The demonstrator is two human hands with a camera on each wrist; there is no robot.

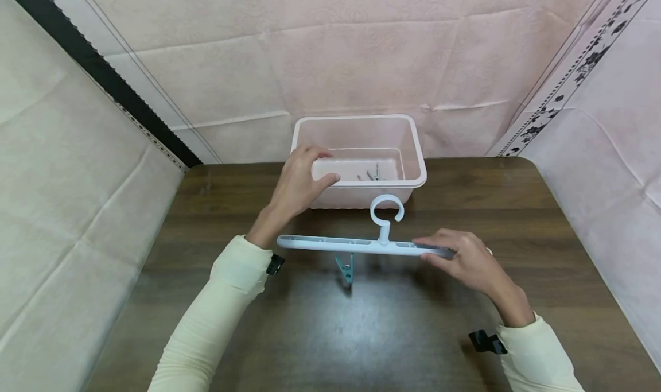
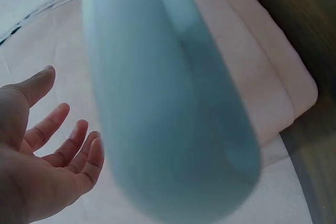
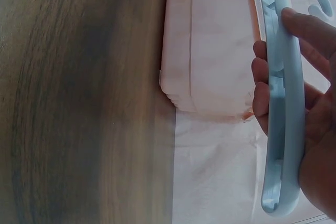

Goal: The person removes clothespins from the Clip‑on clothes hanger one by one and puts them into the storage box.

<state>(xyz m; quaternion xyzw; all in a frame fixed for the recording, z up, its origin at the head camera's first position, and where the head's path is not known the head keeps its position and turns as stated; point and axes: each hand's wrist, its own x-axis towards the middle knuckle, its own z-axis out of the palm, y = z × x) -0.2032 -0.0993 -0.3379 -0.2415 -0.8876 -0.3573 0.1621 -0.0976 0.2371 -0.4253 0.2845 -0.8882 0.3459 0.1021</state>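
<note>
Hanger bar held level over the table, one clip hanging

Hanger bar, pale blue with a round hook on top, is held level above the wooden table, just in front of the pink tub. The right hand grips its right end, fingers over the top and thumb below. The left hand is off the bar, over the tub's near left corner, with loosely bent fingers and nothing visibly in them.

Only the head view shows the whole layout: one bar, one hook, one teal clip hanging under the bar left of centre, one tub, and a few small clips on the tub floor, too small to count. It also shows two cream sleeves.

The right wrist view adds the grip up close: the bar runs edge-on through curled fingers, with the tub's outer wall beside it.

The left wrist view shows what the head view leaves unclear: the left hand's palm is bare, fingers relaxed and spread. A blurred blue shape, very close to the lens, fills most of that frame; it cannot be told what part it is.
</note>
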